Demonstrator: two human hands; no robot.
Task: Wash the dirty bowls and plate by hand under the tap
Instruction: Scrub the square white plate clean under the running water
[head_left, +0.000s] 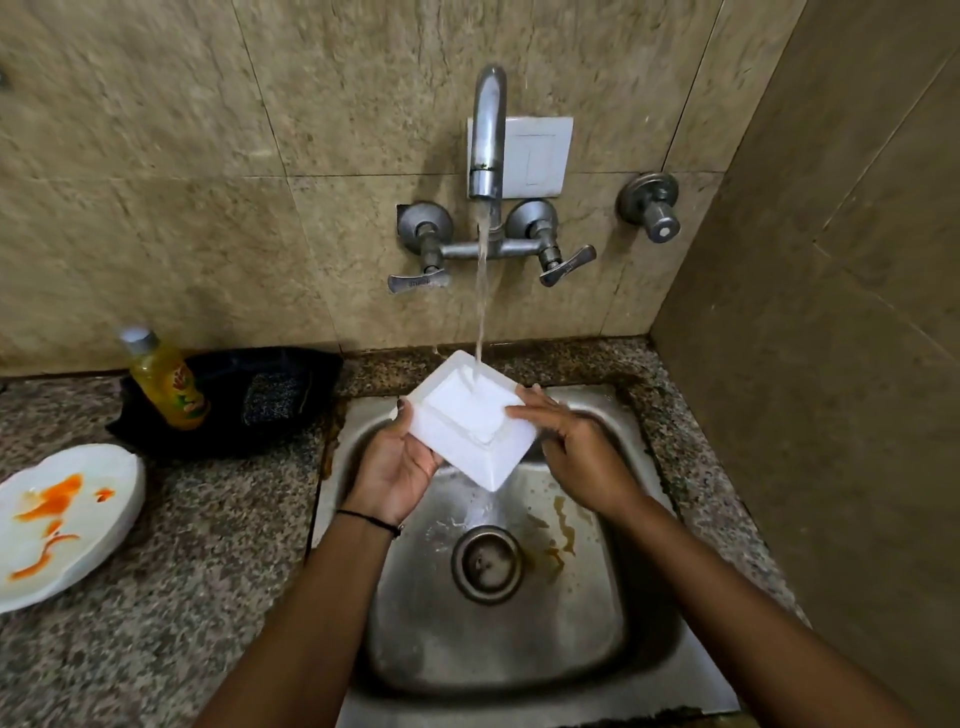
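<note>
A white square bowl (464, 421) is held upside down over the steel sink (597, 613), its flat base facing up. Water from the tap (487, 135) falls onto the bowl's far edge and runs off its near corner toward the drain (487, 563). My left hand (393, 462) grips the bowl's left rim from below. My right hand (574, 447) lies on the right side, fingers spread across the base. A white plate (57, 525) smeared with orange sauce rests on the counter at the left.
A yellow dish-soap bottle (165, 382) and a dark scrub pad (272, 396) sit on a black cloth (311, 374) left of the sink. Two tap handles (418, 281) and a separate valve (655, 212) stick out from the tiled wall. A side wall stands close on the right.
</note>
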